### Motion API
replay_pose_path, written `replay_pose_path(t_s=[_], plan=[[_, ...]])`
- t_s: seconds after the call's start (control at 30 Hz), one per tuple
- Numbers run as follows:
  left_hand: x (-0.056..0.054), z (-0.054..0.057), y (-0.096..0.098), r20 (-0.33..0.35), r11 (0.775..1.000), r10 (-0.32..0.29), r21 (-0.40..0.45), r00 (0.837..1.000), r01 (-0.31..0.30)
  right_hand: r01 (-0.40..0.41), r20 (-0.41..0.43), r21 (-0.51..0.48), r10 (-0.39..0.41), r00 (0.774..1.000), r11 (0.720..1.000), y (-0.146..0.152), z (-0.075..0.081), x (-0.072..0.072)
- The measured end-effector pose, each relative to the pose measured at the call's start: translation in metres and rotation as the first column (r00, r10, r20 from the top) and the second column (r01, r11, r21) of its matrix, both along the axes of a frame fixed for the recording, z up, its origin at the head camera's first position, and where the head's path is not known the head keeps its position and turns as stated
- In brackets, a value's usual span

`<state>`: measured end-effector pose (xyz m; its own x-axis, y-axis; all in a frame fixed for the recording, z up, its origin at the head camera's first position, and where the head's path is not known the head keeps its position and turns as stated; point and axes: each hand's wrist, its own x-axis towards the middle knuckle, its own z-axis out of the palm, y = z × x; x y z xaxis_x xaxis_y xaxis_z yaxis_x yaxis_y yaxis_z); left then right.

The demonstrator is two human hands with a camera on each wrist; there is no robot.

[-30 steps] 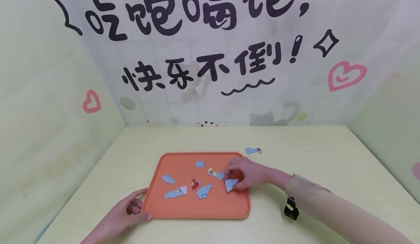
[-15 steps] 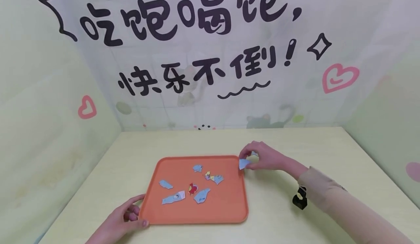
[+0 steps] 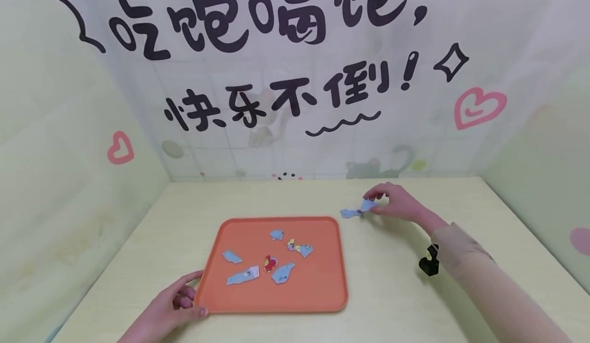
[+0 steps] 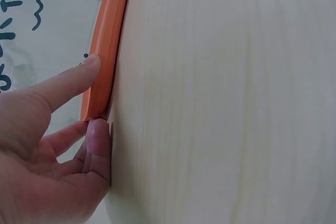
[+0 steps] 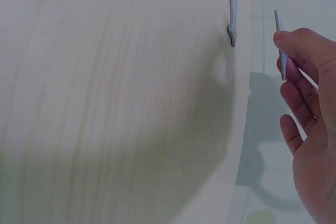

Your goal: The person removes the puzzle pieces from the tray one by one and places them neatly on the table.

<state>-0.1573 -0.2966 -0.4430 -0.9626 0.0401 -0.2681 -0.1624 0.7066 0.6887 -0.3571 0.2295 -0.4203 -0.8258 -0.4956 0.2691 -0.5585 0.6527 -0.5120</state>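
Observation:
In the head view my left hand (image 3: 170, 302) holds the orange tray (image 3: 318, 289) at its front left corner. The left wrist view has the thumb on the tray's rim (image 4: 107, 40) and the fingers curled against the corner. My right hand (image 3: 400, 205) pinches a light blue puzzle piece (image 3: 368, 205) between thumb and fingers, above the table behind the tray's right corner. In the right wrist view that held piece (image 5: 283, 64) appears edge-on. Just left of it, another blue puzzle piece (image 3: 349, 213) lies flat on the table.
Several loose puzzle pieces lie on the tray, among them a red one (image 3: 270, 264), a long blue one (image 3: 243, 276) and a yellow-and-blue one (image 3: 301, 249). The pale wooden table (image 3: 392, 292) is walled by printed cloth (image 3: 258, 153) at the back and sides.
My right hand has lifted the blue piece off the tray's right side and carried it back and right, beside the piece on the table. The left hand stays on the tray.

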Motion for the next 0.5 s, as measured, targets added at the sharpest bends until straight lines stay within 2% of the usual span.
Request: replay_pose_path(t_s=[0.23, 0.5], plan=[[0.001, 0.002, -0.002, -0.014, 1.0, -0.02, 0.017, 1.0, 0.02, 0.066, 0.069, -0.001, -0.066, 0.995, 0.998, 0.016, -0.008, -0.008], [0.001, 0.001, -0.002, -0.007, 1.0, -0.015, 0.007, 1.0, 0.015, 0.068, 0.123, -0.004, -0.067, 0.99, 0.998, 0.021, -0.019, -0.007]])
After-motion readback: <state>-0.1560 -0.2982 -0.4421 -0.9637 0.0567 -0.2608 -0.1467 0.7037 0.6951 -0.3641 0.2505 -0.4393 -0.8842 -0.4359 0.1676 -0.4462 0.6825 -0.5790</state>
